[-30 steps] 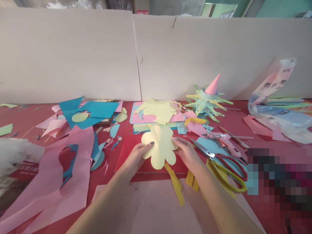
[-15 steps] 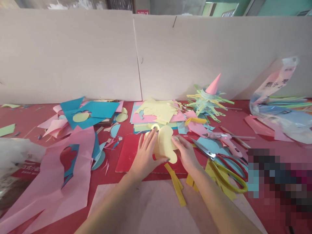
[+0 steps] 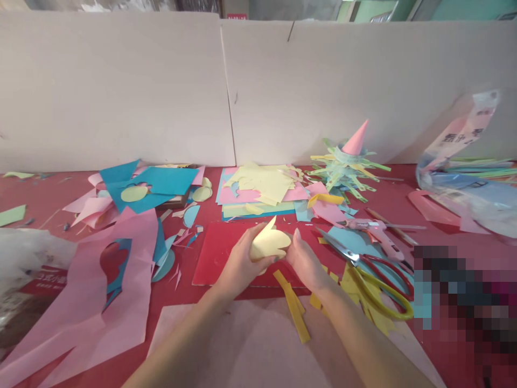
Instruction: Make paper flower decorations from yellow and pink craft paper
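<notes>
Holding yellow paper (image 3: 267,243) (folded) | left fingers (image 3: 264,263) clasping it | right fingers (image 3: 298,241) beside, grip unclear

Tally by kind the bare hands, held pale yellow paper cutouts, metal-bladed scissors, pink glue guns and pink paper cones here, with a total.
Bare hands: 2 (left hand, right hand)
Folded pale yellow paper cutout, held: 1
Metal-bladed scissors with red and yellow handles: 1
Pink glue gun: 1
Pink paper cone: 1
Total: 6

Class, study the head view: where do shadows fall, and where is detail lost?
Head view: soft shadow on the pale board beside the plastic bag; same view, a pixelated patch hides part of the lower right; there too, the bag's print is blurred.
</notes>
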### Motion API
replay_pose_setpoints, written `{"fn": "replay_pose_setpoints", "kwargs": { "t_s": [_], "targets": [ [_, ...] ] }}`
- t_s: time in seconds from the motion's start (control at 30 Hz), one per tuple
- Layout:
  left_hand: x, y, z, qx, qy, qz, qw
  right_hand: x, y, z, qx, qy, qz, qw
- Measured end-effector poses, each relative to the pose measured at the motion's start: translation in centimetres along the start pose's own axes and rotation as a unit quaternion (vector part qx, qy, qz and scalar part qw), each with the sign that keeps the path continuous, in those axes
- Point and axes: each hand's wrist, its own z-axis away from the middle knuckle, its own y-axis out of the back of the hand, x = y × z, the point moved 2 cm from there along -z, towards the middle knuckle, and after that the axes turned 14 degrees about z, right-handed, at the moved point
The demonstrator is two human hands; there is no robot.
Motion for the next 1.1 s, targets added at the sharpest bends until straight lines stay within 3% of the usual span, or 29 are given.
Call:
{"fn": "replay_pose_setpoints", "kwargs": {
  "t_s": [0.13,0.3,0.37,0.6,0.97,1.1],
  "targets": [
    [-0.3,0.3,-0.2,0.020,0.062,0.083,0.994,-0.4,0.4,0.0,0.010,0.012,0.000,1.000],
    [-0.5,0.8,-0.4,0.045,0.128,0.142,0.981,-0.5,1.5,-0.4,0.166,0.006,0.080,0.983],
    [-0.5,0.8,-0.4,0.042,0.137,0.170,0.975,-0.5,1.9,-0.5,0.197,0.012,0.100,0.975],
    [-1.1,0.9,-0.5,0.055,0.133,0.136,0.980,-0.4,1.1,-0.3,0.108,-0.006,0.181,0.978],
    [-1.3,1.5,-0.9,0.063,0.119,0.116,0.984,-0.6,1.8,-0.2,0.184,0.014,0.245,0.952],
    [-1.2,1.5,-0.8,0.061,0.122,0.147,0.980,-0.3,1.4,-0.3,0.166,0.020,0.229,0.959]
  ]
}}
